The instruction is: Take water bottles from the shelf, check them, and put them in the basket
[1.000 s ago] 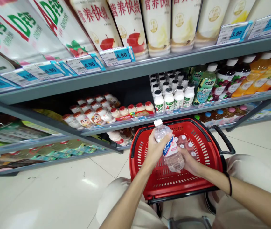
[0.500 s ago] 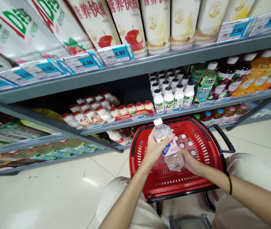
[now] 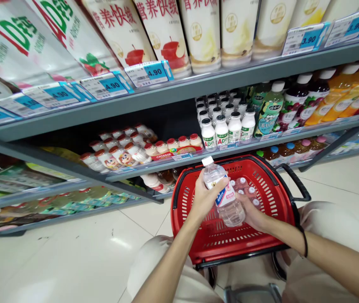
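Observation:
I hold a clear plastic water bottle (image 3: 225,198) with a white cap and a red, white and blue label over a red shopping basket (image 3: 271,185). My left hand (image 3: 203,200) wraps round its upper part. My right hand (image 3: 253,213) cups its base from the right. The bottle tilts, cap toward the upper left. Several more capped bottles (image 3: 245,191) lie in the basket behind it.
Grey store shelves (image 3: 179,90) with blue price tags stand ahead. Small white AD bottles (image 3: 226,126) and red-capped drinks (image 3: 135,145) fill the middle shelf, juice bottles (image 3: 325,97) at the right. The white tiled floor (image 3: 72,256) lies at the left. My knees flank the basket.
The view has shifted slightly, so shelves and basket sit a little further left and higher. Both hands keep hold of the bottle, which has barely moved.

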The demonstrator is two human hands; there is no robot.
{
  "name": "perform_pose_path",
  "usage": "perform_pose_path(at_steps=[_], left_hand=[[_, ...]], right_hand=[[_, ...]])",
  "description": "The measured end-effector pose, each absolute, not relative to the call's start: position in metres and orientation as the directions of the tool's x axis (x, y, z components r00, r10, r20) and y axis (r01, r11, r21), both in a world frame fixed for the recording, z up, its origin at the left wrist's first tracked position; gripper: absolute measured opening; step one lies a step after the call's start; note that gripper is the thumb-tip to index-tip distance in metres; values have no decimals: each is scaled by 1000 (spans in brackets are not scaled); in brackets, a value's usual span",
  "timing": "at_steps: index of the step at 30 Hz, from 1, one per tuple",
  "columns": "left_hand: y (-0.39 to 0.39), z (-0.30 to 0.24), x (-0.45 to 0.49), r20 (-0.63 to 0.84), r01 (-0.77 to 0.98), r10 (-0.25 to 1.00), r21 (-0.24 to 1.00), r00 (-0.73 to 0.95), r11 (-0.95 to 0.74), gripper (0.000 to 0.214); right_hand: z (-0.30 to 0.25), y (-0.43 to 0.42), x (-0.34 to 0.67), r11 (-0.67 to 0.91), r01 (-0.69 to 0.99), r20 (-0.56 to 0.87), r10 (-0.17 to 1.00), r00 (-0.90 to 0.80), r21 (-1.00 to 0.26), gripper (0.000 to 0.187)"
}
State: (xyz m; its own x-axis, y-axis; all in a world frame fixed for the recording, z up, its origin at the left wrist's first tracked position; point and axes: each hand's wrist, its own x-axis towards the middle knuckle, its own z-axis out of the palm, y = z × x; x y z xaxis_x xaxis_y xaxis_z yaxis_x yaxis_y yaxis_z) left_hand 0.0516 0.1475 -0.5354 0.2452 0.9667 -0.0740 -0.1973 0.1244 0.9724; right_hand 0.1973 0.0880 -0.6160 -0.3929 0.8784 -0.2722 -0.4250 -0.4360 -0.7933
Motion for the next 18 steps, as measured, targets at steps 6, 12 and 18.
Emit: perform_pose_path(at_steps=[6,12,18], left_hand=[[147,-538,51,-46,-202,969,975,244,97,47],[147,-543,51,-47,-214,971,972,233,99,47],[148,-543,52,-65,-201,976,974,210,108,49]], right_hand=[[-618,88,198,-446,-410,-271,867,-417,-796,72],[-618,89,197,-467,-386,-302,858,-416,-796,74],[-614,89,194,-466,-383,-304,859,-413,-798,79]])
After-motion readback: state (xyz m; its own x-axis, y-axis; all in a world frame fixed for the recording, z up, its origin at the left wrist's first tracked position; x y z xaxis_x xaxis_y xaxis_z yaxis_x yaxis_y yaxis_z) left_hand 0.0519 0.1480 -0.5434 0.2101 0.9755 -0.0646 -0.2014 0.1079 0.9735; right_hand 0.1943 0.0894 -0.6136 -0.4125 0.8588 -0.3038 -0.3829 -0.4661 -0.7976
